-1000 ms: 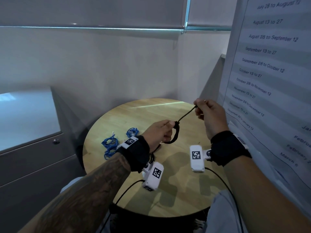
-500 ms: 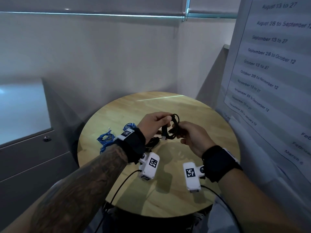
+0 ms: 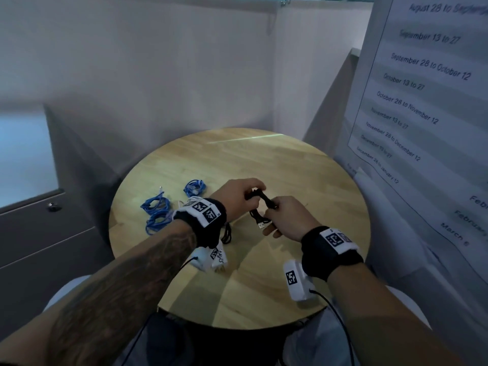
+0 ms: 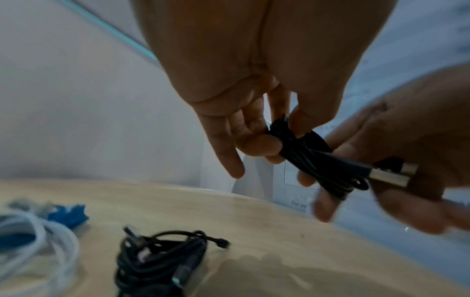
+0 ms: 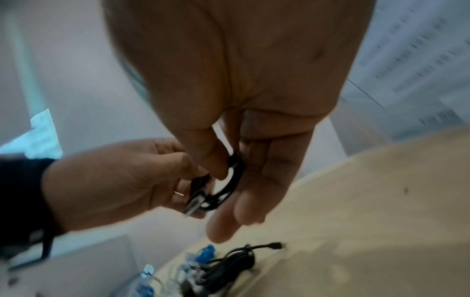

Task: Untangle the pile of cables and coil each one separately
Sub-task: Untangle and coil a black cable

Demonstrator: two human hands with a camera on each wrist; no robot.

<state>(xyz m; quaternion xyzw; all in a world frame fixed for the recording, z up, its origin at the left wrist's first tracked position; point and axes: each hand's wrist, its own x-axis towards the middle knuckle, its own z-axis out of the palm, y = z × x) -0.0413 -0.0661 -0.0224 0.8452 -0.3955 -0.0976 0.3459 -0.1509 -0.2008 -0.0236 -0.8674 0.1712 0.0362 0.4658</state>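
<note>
Together, left hand (image 3: pixel 239 192) and right hand (image 3: pixel 289 219) pinch one black cable (image 3: pixel 264 200); three blue coils (image 3: pixel 158 211) lie on the table (image 3: pixel 303 167).

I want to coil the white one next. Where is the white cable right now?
In the left wrist view, the white cable lies on the table at the far left, beside the blue cables and left of the black cable pile.

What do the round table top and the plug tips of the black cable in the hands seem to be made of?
Round table top: looks like pale wood or wood-look laminate, with plank lines, grain streaks and a soft sheen.
Plug tips of the black cable, held by the left hand and right hand: probably bare metal, silvery and shiny; the picture is blurred.
</note>
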